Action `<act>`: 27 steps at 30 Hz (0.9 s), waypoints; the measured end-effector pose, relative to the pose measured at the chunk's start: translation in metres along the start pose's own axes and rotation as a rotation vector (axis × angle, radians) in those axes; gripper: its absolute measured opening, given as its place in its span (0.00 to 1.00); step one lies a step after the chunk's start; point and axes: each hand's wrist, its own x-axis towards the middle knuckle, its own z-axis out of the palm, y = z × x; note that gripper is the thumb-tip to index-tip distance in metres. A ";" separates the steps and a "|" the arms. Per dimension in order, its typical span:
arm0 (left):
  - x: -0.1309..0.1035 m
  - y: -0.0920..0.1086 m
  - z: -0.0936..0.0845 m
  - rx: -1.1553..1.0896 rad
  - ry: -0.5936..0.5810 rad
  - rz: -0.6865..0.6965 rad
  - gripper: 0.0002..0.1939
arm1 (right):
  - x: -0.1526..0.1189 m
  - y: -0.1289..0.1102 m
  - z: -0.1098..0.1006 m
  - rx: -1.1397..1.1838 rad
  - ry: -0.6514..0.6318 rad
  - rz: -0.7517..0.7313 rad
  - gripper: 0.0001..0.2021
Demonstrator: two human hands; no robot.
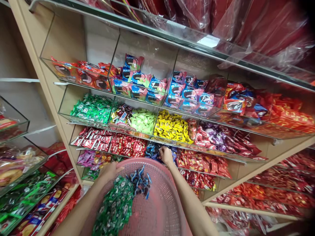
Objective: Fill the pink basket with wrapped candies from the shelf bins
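Head view: The left hand [112,170] is gripping the rim of a pink basket [157,218], which is sitting near, in front of the shelf unit [34,49]. Green packets [114,206] are filling the left side of the basket; a smaller heap of blue packets [141,180] is lying beside them toward the far side, and the right part of the floor is showing bare.

The right hand [166,154] is reaching over the far rim into a compartment of dark blue packets [153,151]. Its fingers are curling down among them; whether they are closing on a packet cannot be told.

Red packets [128,146] are lying left of that compartment, and red and orange packets [194,159] are lying right of it. On the tier above, bright green packets [92,108], pale green packets [142,120] and yellow packets [172,127] are occupying compartments from left to right.
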 end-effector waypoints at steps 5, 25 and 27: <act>-0.002 0.003 -0.002 -0.008 -0.003 -0.010 0.25 | -0.020 0.008 -0.010 0.307 0.083 -0.086 0.09; -0.008 0.007 -0.004 0.006 -0.005 -0.027 0.26 | -0.124 0.015 0.011 -0.092 -0.677 -0.362 0.12; -0.007 0.007 -0.004 0.001 -0.009 -0.037 0.27 | -0.123 0.018 0.010 -0.187 -0.666 -0.346 0.11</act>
